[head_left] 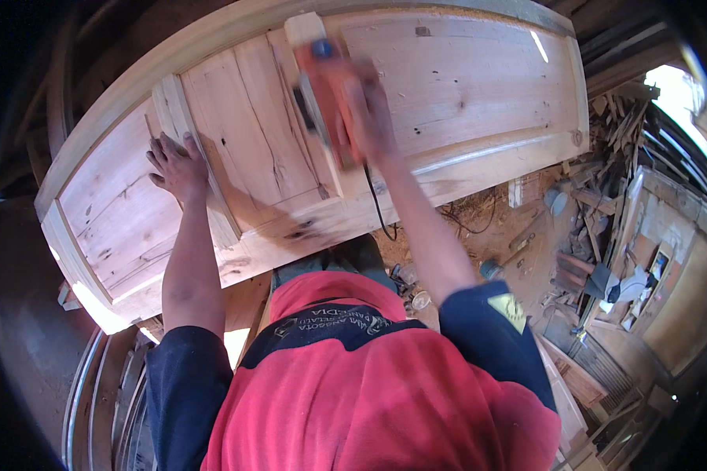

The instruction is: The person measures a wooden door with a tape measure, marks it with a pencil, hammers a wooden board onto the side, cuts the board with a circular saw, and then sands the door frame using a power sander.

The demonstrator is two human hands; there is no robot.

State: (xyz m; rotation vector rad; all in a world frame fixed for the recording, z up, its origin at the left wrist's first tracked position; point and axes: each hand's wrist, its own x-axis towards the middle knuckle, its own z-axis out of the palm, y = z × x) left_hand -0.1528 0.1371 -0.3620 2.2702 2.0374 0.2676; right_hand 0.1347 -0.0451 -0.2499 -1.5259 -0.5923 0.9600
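A large pale wooden door [456, 94] with framed panels and crosspieces lies across the upper part of the view. My right hand [373, 118] is wrapped round an orange electric planer [331, 110] with a blue front knob. The planer rests along a crosspiece [305, 30] of the door and is blurred by motion. From its rear a black cord [376, 200] hangs over the door's near edge. My left hand [181, 166] lies with spread fingers on the door, beside and partly over another crosspiece [173, 110], and holds nothing.
Wood shavings [424, 243] cover the floor beyond the door's near edge. Scrap timber [617, 141] is heaped at the right, near a pale wooden panel [683, 275]. A round container [421, 301] stands on the floor close to me. Long boards [106, 392] stand at the lower left.
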